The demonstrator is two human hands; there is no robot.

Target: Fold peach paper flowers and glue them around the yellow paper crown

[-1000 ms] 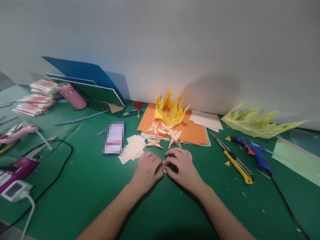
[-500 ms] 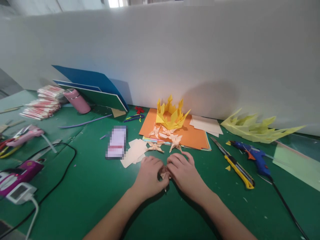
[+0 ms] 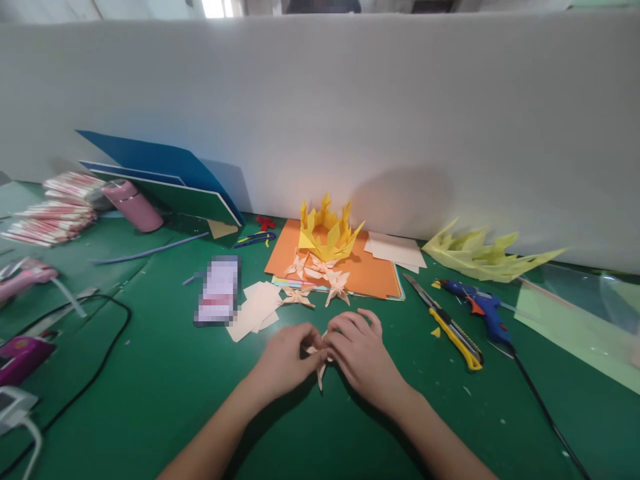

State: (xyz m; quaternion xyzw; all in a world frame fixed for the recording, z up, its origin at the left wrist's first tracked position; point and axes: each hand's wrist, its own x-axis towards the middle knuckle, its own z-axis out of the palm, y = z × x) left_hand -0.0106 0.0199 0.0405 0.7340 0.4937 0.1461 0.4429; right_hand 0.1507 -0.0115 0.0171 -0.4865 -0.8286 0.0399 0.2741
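Between my two hands is a small peach folded-paper flower (image 3: 321,375), its pointed petals showing below the fingers and most of it covered. My left hand (image 3: 290,353) pinches it from the left with thumb and forefinger. From the right, my right hand (image 3: 357,343) grips the same paper, its fingers bent over it. Just beyond the hands lie several finished-looking peach paper flowers (image 3: 338,288), close to a yellow folded-paper crown (image 3: 327,243). Loose peach paper slips (image 3: 255,310) lie to the left of them.
A yellow utility knife (image 3: 457,337) with its blade out and a blue glue gun (image 3: 480,307) lie right. A phone (image 3: 219,290), pink bottle (image 3: 133,205) and black cable (image 3: 113,353) are left. Behind stand blue boards (image 3: 150,150); a pale yellow paper piece (image 3: 485,257) sits back right.
The view has shifted, so the table items appear further left. My hands have turned the paper flower slightly, and more of a petal now shows below the fingers.
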